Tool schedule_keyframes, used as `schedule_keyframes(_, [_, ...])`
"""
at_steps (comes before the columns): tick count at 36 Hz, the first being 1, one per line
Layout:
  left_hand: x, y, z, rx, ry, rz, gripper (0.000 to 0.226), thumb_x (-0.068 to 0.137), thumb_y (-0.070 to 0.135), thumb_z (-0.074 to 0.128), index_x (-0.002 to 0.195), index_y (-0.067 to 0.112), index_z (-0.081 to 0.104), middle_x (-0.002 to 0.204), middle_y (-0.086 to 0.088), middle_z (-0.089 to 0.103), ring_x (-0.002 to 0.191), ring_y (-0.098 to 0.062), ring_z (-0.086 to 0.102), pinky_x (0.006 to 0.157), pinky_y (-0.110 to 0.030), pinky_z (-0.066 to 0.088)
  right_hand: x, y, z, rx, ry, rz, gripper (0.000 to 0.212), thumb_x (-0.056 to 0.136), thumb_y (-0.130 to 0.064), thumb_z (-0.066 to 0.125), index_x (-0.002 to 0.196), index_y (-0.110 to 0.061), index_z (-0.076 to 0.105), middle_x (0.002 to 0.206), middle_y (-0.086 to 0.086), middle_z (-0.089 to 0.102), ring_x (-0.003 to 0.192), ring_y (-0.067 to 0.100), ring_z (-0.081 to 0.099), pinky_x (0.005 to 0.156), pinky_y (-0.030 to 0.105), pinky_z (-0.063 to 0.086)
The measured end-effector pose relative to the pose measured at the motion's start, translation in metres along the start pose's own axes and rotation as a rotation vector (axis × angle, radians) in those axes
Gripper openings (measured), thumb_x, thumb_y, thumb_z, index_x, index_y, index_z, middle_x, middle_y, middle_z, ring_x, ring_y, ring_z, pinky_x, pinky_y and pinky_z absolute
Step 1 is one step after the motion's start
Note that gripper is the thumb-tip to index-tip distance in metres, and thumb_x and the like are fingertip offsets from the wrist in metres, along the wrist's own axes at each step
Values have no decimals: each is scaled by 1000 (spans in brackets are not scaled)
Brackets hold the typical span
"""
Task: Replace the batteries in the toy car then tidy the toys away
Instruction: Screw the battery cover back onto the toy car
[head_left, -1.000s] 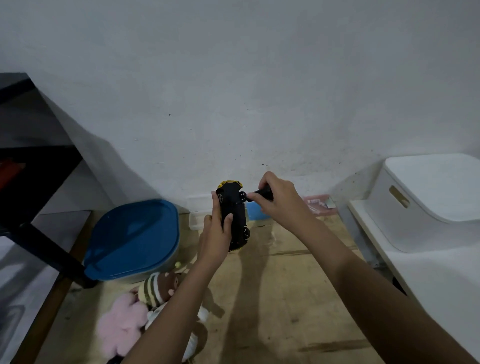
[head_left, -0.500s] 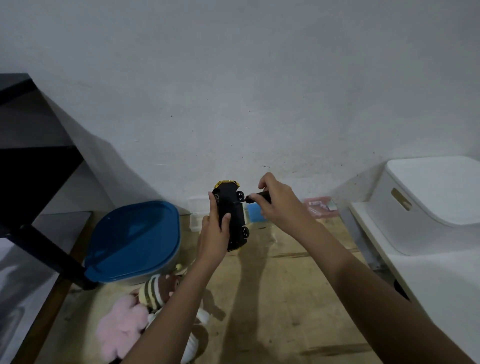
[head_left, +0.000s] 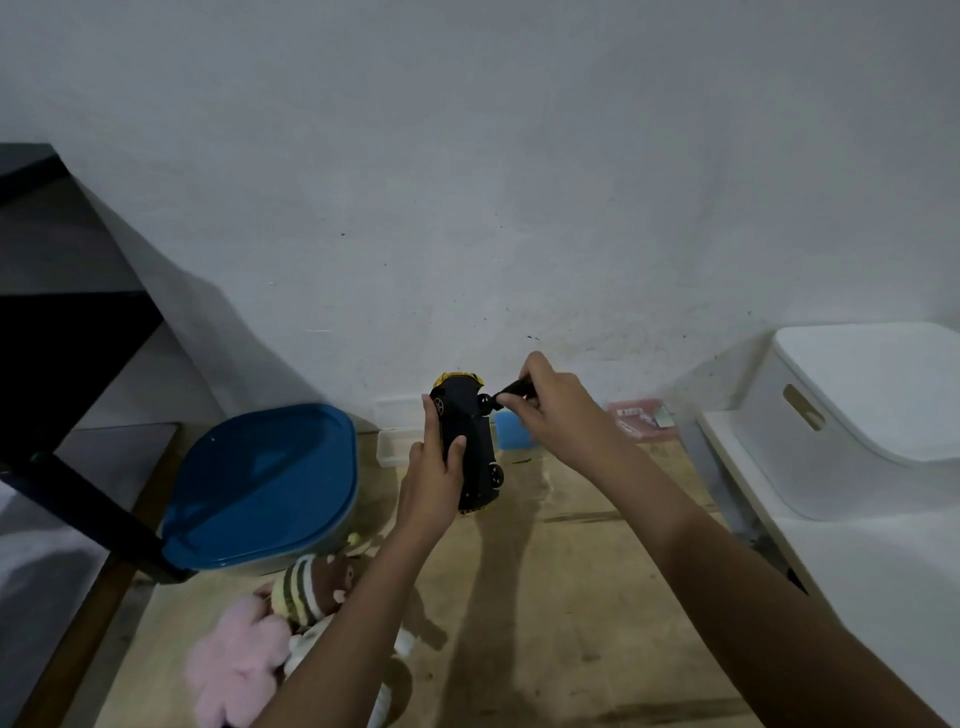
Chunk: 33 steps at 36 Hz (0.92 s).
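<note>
My left hand grips a black toy car with a yellow body, held upside down in the air so its black underside and wheels face me. My right hand pinches a small black screwdriver whose tip points at the car's underside near a front wheel. A doll with a striped hat and a pink plush toy lie on the wooden floor at lower left, partly hidden by my left forearm.
A container with a blue lid stands at left. Small clear box, blue box and pink box sit by the wall. A white lidded bin is on a white shelf at right. Dark furniture at left.
Both hands and the car have stayed almost in place; the screwdriver stays at the car's underside with only a slight shift of the right hand.
</note>
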<state>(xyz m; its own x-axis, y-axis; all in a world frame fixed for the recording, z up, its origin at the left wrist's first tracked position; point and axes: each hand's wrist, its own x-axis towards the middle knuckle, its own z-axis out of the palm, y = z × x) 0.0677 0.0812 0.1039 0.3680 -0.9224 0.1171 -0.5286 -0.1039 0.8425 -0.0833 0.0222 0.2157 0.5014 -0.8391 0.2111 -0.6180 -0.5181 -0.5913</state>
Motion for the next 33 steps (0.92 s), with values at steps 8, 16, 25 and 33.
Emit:
schedule_keyframes(8, [4, -1, 2, 7, -18, -19, 62, 97, 50, 30, 128, 67, -21, 127, -8, 51, 93, -27, 61, 82, -45, 54, 6, 2, -2, -1, 136, 34, 36, 91, -36, 56, 95, -1, 65, 75, 14, 66, 73, 24, 62, 70, 33, 49])
schedule_keyframes(16, [15, -2, 9, -5, -52, -47, 63, 89, 59, 27, 131, 66, -19, 120, -11, 56, 93, -27, 61, 84, -47, 52, 8, 12, -8, 6, -89, -111, 19, 89, -10, 58, 108, -8, 59, 107, 10, 58, 95, 22, 57, 86, 34, 49])
schedule_keyframes(25, [19, 9, 15, -11, -85, -66, 63, 88, 57, 28, 132, 65, -17, 117, -9, 58, 95, -24, 62, 85, -47, 52, 14, 18, -13, -97, -69, 5, 29, 97, -34, 41, 92, -7, 52, 88, 7, 55, 83, 25, 58, 68, 35, 45])
schedule_keyframes(33, [22, 21, 27, 20, -98, -92, 65, 100, 37, 34, 145, 43, -13, 115, -10, 59, 95, -25, 61, 85, -46, 52, 18, 34, -27, -147, -179, -194, 7, 89, -8, 56, 95, -5, 52, 99, 8, 50, 82, 20, 47, 73, 34, 42])
